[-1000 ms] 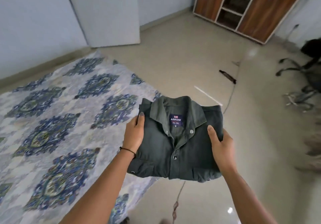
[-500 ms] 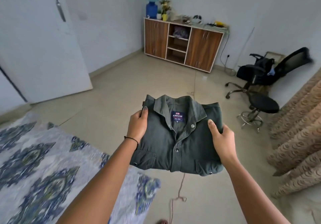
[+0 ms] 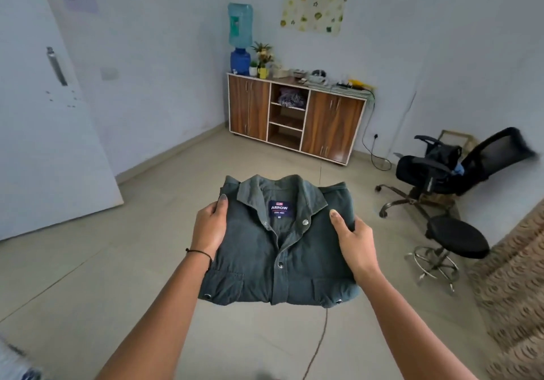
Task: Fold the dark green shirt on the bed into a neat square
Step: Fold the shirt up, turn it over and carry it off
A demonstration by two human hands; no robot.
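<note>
The dark green cotton shirt (image 3: 279,247), folded square with collar up, is carried level above the tiled floor (image 3: 117,276); the left hand (image 3: 209,228) and right hand (image 3: 353,239) clamp opposite edges, likely so the folds hold.

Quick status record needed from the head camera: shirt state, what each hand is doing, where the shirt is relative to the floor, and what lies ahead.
shirt: dark green button-up shirt, folded into a compact square, collar and label facing up
left hand: left hand grips the shirt's left edge, thumb on top
right hand: right hand grips the right edge, thumb on top
support: held in the air above the beige tiled floor
ahead: brown wooden cabinet against the far wall; black office chair to the right
</note>
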